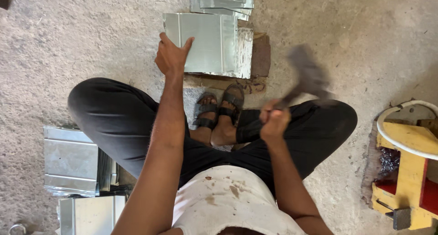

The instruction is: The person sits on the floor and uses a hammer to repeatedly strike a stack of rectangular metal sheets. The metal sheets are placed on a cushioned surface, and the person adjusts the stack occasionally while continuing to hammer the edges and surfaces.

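- Concrete floor (91,38), rough and grey, person seated on it cross-legged in dark trousers and a stained white shirt; sandalled feet (221,109) tucked at centre.
- At 12 o'clock, beyond the work: a loose stack of folded sheet-metal pieces (222,1).
- At 8 o'clock, beside the left knee: another pile of metal panels (70,159), more below it at the frame edge.
- At 4 o'clock: a yellow and red wooden frame (408,171) with a white hose (401,139) looped over it. Well apart from the hands.
- Nothing lies between the hammer and the sheet; the feet sit just under its near edge.
- Galvanised metal sheet (205,43): at 12 o'clock from the feet, flat, shiny grey, folded seams running along its left and right sides, resting on a pale block (245,52) with a brown slab showing on the right.
- Left hand (171,57): arm stretched forward, fingers spread and pressed on the sheet's near-left corner, thumb up along its edge.
- Right hand (273,121): elbow bent, fist wrapped tight round the handle of a hammer (308,75); head raised at 1 o'clock, motion-blurred, clear of the sheet.
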